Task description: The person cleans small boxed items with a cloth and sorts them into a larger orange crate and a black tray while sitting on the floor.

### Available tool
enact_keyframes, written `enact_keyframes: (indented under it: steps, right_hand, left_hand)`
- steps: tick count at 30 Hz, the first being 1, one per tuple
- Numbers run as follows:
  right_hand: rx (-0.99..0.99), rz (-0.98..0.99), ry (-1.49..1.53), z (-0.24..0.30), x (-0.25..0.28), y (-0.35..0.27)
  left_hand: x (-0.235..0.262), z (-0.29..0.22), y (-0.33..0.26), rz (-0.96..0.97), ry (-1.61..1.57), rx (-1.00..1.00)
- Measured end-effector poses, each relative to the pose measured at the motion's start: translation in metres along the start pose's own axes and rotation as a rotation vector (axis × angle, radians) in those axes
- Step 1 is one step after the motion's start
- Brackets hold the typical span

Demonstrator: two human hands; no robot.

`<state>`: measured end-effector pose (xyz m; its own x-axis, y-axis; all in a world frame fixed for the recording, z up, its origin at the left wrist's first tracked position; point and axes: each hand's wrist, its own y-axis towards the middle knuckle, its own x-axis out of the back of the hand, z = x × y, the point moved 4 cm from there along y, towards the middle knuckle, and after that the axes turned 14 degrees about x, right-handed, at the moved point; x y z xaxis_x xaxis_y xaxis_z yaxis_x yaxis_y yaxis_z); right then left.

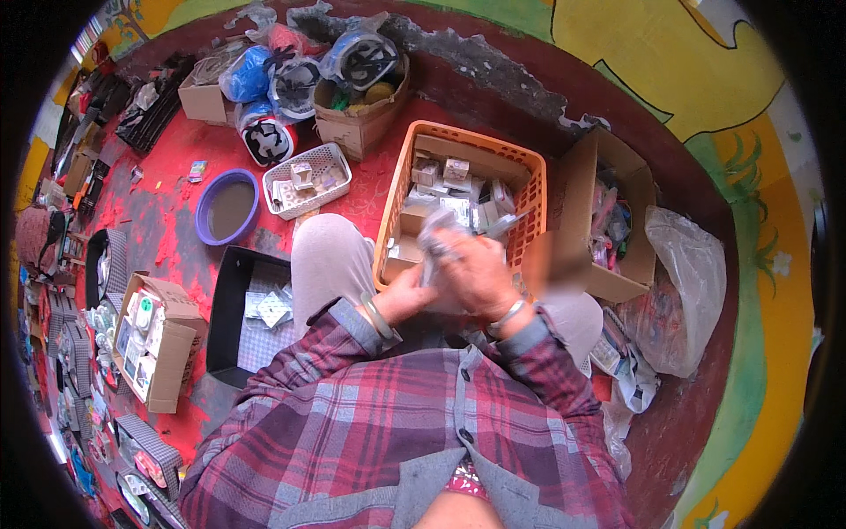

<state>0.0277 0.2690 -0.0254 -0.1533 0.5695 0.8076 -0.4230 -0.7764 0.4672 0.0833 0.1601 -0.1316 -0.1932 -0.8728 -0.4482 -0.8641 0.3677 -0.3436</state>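
Note:
In front of my knees, my left hand [401, 298] is closed on the lower end of a crumpled greyish clear plastic packet [432, 231]. From the other side, my right hand [480, 275] presses its fingers on the same packet, slightly smeared by motion. What the packet holds, if anything, I cannot make out. Both hands are over the near edge of an orange plastic basket [538, 181]. Inside the basket lie several small boxes [456, 169] and clear-wrapped packets [493, 214].
An open carton [577, 225] of colourful packets stands right of the basket, beside a clear plastic bag [696, 282]. To the left are a white basket [330, 196], a purple tub [204, 212], a black tray [231, 286] and a carton [167, 370]. Bagged helmets [291, 88] sit at the back.

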Motion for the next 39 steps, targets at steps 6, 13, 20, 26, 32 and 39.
enact_keyframes:
  steps: [6,13,20,26,32,39]
  right_hand:
    - [-0.171,-0.015,0.039,0.009,-0.032,-0.012]
    - [-0.261,0.13,0.049,-0.012,-0.027,-0.014]
    - [-0.095,-0.082,-0.1,-0.049,-0.03,-0.047]
    - [-0.181,-0.258,-0.084,-0.049,-0.02,-0.049]
    - [-0.755,-0.38,0.393,-0.115,-0.025,-0.098]
    - [-0.874,-0.871,1.731,-0.096,-0.011,-0.09]
  left_hand:
    - [0.005,0.011,-0.008,0.043,0.21,0.102]
    - [-0.003,-0.003,-0.011,0.096,0.063,0.083]
    - [-0.008,-0.025,-0.021,0.119,-0.046,0.103]
    - [-0.013,-0.022,-0.015,0.135,-0.156,0.085]
    - [0.002,-0.039,-0.025,0.0,-0.41,0.089]
    - [0.011,-0.055,-0.03,-0.053,-0.525,-0.028]
